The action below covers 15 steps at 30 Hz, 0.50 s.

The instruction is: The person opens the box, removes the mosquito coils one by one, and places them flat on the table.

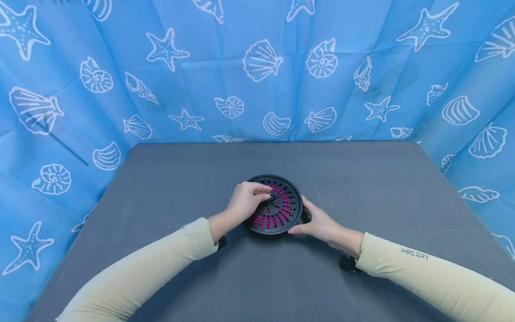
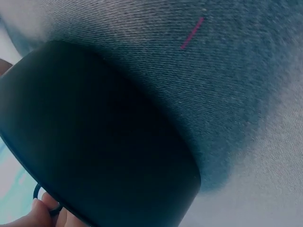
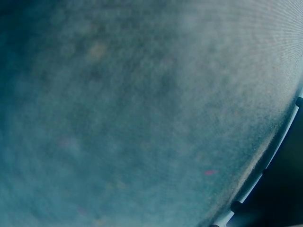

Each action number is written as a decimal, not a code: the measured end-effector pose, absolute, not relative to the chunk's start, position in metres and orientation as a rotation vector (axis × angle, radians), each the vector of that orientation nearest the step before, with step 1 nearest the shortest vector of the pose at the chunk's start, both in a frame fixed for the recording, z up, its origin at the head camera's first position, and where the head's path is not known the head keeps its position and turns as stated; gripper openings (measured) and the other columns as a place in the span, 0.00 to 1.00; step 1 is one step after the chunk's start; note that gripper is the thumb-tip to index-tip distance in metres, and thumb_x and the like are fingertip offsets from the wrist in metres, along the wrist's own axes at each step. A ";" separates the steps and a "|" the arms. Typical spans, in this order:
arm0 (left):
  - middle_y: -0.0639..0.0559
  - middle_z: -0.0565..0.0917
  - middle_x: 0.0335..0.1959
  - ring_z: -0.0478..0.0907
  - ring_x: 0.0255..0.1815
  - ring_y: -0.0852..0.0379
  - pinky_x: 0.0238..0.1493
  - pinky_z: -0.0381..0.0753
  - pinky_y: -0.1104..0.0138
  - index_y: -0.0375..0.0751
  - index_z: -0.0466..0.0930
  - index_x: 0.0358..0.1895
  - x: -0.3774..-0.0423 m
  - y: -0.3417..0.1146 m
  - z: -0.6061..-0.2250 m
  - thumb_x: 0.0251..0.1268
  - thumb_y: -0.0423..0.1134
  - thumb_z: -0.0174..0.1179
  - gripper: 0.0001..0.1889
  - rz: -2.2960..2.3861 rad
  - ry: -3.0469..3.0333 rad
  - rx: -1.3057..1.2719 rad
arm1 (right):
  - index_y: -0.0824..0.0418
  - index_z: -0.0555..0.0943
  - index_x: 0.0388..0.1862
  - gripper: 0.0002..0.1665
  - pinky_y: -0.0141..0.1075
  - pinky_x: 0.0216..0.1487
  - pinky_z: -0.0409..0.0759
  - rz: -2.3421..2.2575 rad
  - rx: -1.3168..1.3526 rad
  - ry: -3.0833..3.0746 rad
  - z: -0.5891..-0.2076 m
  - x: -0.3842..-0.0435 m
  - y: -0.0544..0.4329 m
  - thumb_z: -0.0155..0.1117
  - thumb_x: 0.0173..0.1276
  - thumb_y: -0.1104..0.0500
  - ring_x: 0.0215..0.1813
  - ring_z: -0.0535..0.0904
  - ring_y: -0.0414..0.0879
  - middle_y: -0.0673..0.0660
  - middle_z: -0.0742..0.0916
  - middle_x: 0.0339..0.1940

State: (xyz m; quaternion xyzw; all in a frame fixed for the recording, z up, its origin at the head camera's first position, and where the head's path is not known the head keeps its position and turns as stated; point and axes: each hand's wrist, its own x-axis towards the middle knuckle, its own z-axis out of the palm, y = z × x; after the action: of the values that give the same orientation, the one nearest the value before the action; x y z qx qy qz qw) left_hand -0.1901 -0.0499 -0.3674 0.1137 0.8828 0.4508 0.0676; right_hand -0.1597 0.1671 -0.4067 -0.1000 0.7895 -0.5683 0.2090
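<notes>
A round black tin (image 1: pixel 251 229) with a slotted lid (image 1: pixel 289 213) stands on the table; something pink shows through the radial slots. My left hand (image 1: pixel 245 200) reaches over the lid and pinches the small ring handle (image 1: pixel 272 198) at its centre. In the left wrist view, fingertips (image 2: pixel 46 202) are at the black ring (image 2: pixel 36 191), beside the tin's dark smooth wall (image 2: pixel 109 137). From the right, my right hand (image 1: pixel 318 223) grips the tin's side, thumb at the near edge and fingers partly hidden behind it. The right wrist view shows mostly blurred cloth, without the hand.
Grey cloth covers the table (image 1: pixel 193 179). A blue curtain (image 1: pixel 233 80) with white shells and starfish hangs behind and at both sides. A thin pink sliver (image 2: pixel 192 33) lies on the cloth. Black wrist devices (image 1: pixel 348 264) show beneath the cream sleeves (image 1: pixel 422 268).
</notes>
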 end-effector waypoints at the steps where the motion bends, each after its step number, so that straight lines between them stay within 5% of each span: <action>1: 0.48 0.87 0.45 0.83 0.49 0.55 0.51 0.82 0.62 0.36 0.86 0.49 -0.190 -0.050 -0.367 0.64 0.32 0.63 0.11 1.356 2.664 0.342 | 0.60 0.42 0.80 0.65 0.62 0.73 0.45 -1.582 -0.289 2.197 -0.407 -0.160 0.167 0.77 0.55 0.63 0.77 0.42 0.66 0.66 0.48 0.79; 15: 0.48 0.87 0.44 0.84 0.46 0.56 0.49 0.83 0.64 0.37 0.86 0.49 -0.187 -0.047 -0.364 0.64 0.32 0.63 0.12 1.388 2.666 0.282 | 0.61 0.41 0.80 0.65 0.60 0.73 0.47 -1.584 -0.283 2.187 -0.407 -0.161 0.167 0.76 0.56 0.63 0.77 0.41 0.65 0.66 0.46 0.79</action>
State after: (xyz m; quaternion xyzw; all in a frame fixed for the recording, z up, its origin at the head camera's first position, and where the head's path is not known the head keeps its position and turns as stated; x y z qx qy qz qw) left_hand -0.1869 -0.0471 -0.3638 0.0933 0.8814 0.4589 0.0615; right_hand -0.1609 0.1670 -0.4074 -0.1017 0.7872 -0.5703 0.2115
